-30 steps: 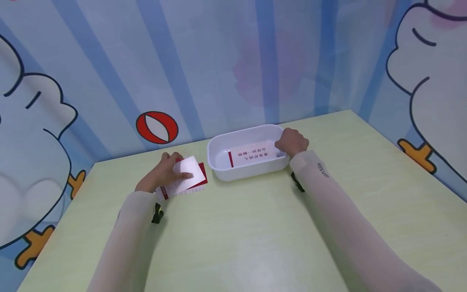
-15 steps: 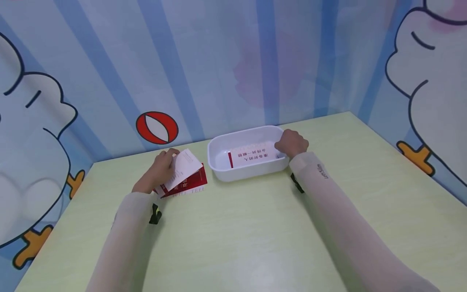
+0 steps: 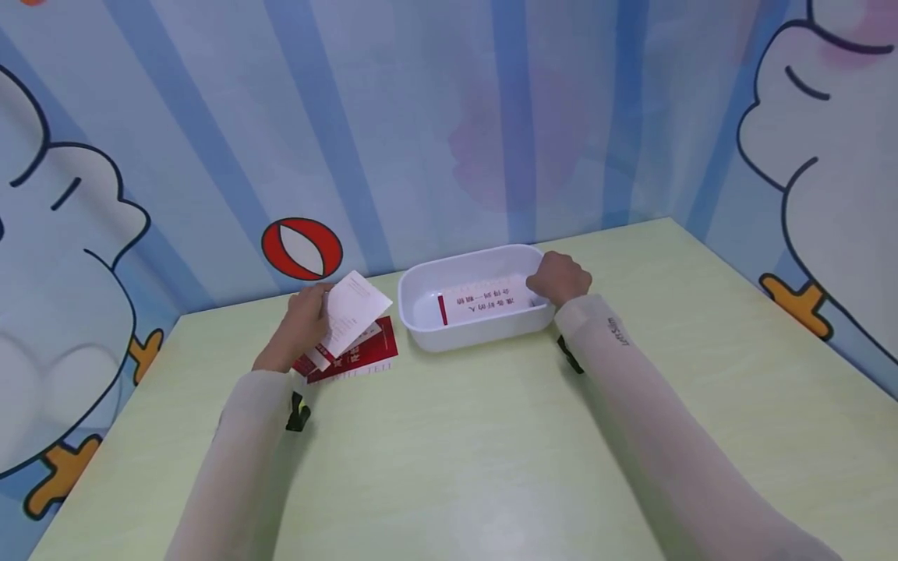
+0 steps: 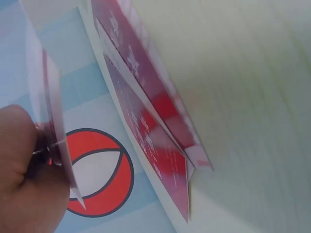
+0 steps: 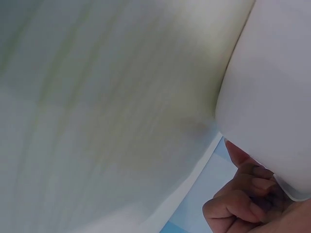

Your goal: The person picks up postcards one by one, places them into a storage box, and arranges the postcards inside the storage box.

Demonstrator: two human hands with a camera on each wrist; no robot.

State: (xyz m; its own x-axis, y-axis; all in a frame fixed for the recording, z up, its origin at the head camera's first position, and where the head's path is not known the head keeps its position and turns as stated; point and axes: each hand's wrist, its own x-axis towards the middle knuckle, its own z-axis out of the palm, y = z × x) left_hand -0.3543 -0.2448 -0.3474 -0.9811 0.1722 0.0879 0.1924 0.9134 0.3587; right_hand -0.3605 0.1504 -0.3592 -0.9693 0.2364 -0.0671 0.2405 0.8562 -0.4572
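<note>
Fingers, left: those of the left hand (image 3: 303, 321) pinch one white card (image 3: 353, 310) by its near edge; in the left wrist view the thumb (image 4: 19, 145) presses against that card (image 4: 48, 111).
Fingers, right: those of the right hand (image 3: 559, 276) curl over the right rim of the white tub (image 3: 421, 331); the right wrist view shows bent fingertips (image 5: 238, 206) against the tub wall (image 5: 272, 97).
Lifted card: raised clear of the table (image 3: 456, 436), tilted with its far corner highest, above the stack and apart from it.
Card stack: red and white cards (image 3: 354, 354) lie flat on the table just left of the tub; the left wrist view shows two fanned layers (image 4: 150, 136).
Tub: stands on the table near the back wall, between the two hands.
Tub contents: one white card with a red stripe and printed characters (image 3: 484, 298) lies flat on the tub floor, its right end just beside the right hand.
Sleeves: pale sleeves cover both forearms (image 3: 631, 389).
Backdrop: blue-striped wall with a red and white ball motif (image 3: 302, 248) behind the left hand.
</note>
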